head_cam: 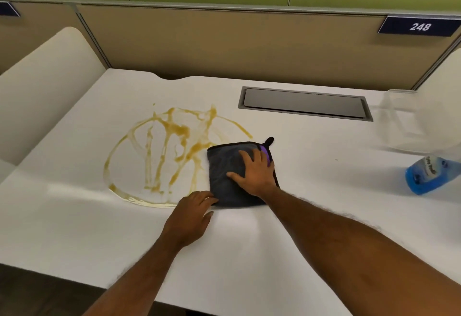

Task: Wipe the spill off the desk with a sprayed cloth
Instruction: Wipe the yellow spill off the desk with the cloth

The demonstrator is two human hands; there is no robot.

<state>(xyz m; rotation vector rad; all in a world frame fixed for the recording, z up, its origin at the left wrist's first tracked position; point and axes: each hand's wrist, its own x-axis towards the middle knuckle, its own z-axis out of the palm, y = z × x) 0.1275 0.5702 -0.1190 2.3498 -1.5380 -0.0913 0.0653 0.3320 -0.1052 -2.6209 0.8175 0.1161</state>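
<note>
A yellow-brown spill lies smeared in loops and streaks over the left middle of the white desk. A folded dark grey cloth with a purple tag lies flat at the spill's right edge. My right hand rests palm down on the cloth with its fingers spread. My left hand touches the cloth's near left corner with its fingertips, fingers curled; whether it pinches the corner I cannot tell. A spray bottle with blue liquid stands at the far right, blurred.
A grey cable hatch is set into the desk behind the cloth. Beige partition panels close off the back, with a blue "248" sign at the upper right. White side dividers flank the desk. The front edge runs below my forearms.
</note>
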